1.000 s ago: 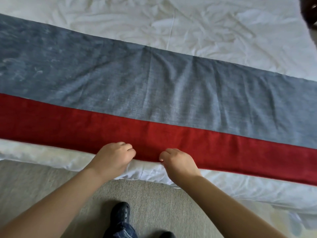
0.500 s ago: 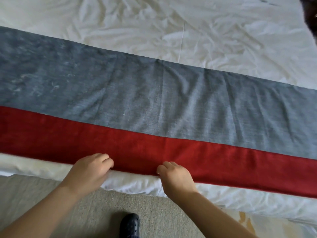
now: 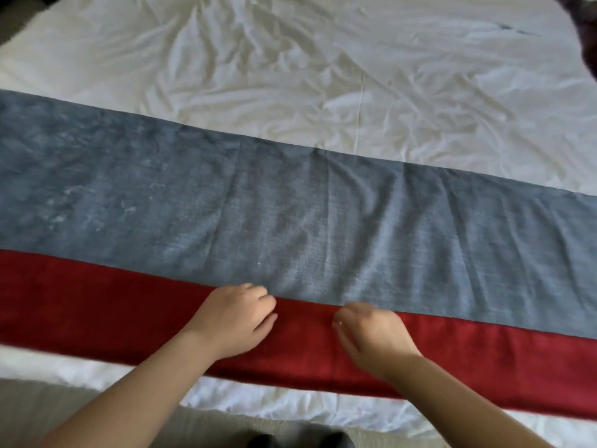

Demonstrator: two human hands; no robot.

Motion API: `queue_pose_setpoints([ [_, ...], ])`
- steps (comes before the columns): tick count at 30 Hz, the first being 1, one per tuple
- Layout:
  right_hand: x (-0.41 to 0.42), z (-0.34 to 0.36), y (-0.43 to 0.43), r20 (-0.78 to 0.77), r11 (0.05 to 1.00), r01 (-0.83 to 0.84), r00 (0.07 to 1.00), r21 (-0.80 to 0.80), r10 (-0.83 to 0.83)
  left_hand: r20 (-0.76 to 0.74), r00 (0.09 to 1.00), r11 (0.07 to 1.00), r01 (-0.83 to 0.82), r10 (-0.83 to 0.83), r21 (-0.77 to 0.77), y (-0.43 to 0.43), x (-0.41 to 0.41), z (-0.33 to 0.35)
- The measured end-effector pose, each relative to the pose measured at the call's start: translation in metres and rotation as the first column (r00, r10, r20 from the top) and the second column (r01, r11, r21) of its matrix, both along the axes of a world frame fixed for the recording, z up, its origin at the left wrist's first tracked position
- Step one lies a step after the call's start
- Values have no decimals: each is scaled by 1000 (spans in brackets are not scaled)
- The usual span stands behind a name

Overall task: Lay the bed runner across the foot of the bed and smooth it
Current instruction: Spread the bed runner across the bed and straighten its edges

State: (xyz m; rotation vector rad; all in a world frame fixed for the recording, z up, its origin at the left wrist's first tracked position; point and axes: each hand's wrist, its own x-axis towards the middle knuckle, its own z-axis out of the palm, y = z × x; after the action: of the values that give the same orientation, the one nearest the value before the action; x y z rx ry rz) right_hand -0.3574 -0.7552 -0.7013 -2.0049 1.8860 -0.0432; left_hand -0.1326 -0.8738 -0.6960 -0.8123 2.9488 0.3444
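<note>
White, heavily creased cotton bedding covers the bed (image 3: pixel 323 76), its wrinkles fanning out from the middle, with a thin seam line running down toward the foot. Across that near end lies the long 2-band fabric bed runner (image 3: pixel 290 221), stretching from the left edge of view to the right and slanting slightly downward to the right. Its far band is broad and grey-blue, a napped, velvety weave with pale brushed marks on the left and soft vertical ripples in the middle and right. Its near band is narrower and deep red, matte and smoother, ending just short of the mattress edge, where a strip of white bedding shows below it.

Both hands sit over the red band near the seam with the grey-blue one, close together but apart. The left hand (image 3: pixel 235 321) rests on the cloth with fingers curled under; whether they pinch any fabric is hidden. The right hand (image 3: pixel 371 334) is motion-blurred, fingers bent, its grip likewise unclear.

Beige carpet (image 3: pixel 48 412) lies below the bed.
</note>
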Motion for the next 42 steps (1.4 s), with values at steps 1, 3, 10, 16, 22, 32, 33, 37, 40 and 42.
queue_pose_setpoints([
  [1, -11, 3, -11, -22, 999, 48, 999, -13, -48, 4, 999, 999, -36, 36, 1, -9, -15, 0],
  [3, -39, 4, -37, -97, 992, 125, 987, -22, -126, 28, 995, 995, -99, 99, 10, -31, -49, -4],
  [10, -144, -16, -151, -160, 928, 342, 917, -147, -364, -57, 973, 972, -227, 224, -63, -130, -182, -22],
  [16, -201, -51, -209, -123, 972, 232, 964, -34, -234, 161, 963, 972, -227, 215, 61, -204, -235, -52],
  [22, -227, -76, -207, -152, 990, 135, 978, -40, -140, 120, 980, 986, -152, 160, -76, -219, -224, -69],
  [32, -259, -70, -214, -65, 961, 255, 963, -103, -263, -34, 964, 964, -265, 265, 2, -231, -255, -61],
  [33, -259, -67, -218, -51, 958, 266, 961, -106, -272, -17, 966, 967, -256, 257, 7, -233, -258, -58],
  [37, -255, -51, -232, -40, 946, 320, 946, -46, -321, 83, 969, 972, -233, 233, -11, -235, -266, -44],
  [40, -251, -24, -243, -99, 952, 305, 948, 28, -301, 103, 963, 969, -247, 249, -28, -238, -272, -21],
  [42, -252, 5, -252, -114, 952, 305, 946, 0, -303, 59, 959, 961, -275, 276, -27, -243, -277, 7],
])
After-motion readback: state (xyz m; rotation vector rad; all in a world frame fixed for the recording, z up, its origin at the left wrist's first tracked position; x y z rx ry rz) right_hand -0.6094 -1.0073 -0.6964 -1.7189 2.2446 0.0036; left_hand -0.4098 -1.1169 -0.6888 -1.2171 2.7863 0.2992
